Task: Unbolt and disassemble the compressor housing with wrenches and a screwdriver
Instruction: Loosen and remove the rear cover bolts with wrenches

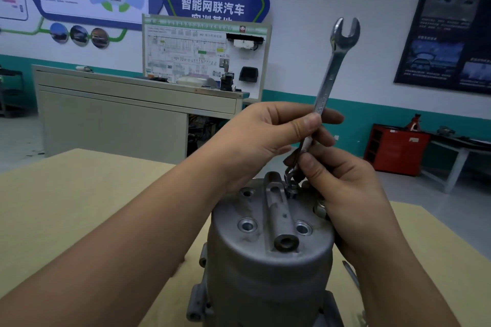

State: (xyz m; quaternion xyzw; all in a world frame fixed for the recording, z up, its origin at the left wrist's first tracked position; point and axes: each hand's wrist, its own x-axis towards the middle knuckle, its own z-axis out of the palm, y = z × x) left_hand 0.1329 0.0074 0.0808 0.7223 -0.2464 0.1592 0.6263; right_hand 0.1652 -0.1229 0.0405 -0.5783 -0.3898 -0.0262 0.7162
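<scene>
A grey cast compressor housing (268,255) stands upright on the wooden table (79,202) in front of me. A steel combination wrench (335,61) stands almost upright, its open jaw up and its ring end down on a bolt (291,190) at the housing's far top edge. My left hand (268,138) pinches the wrench shaft between thumb and fingers. My right hand (345,188) grips the lower shaft near the ring end and rests against the housing's right side. Another bolt head (320,208) shows at the right rim. Empty bolt holes (247,225) sit on the top.
A slim metal tool tip (350,272) lies on the table right of the housing, partly hidden by my right forearm. Beyond the table stand a grey cabinet bench (119,114), a training display board (204,53) and a red tool cabinet (396,151).
</scene>
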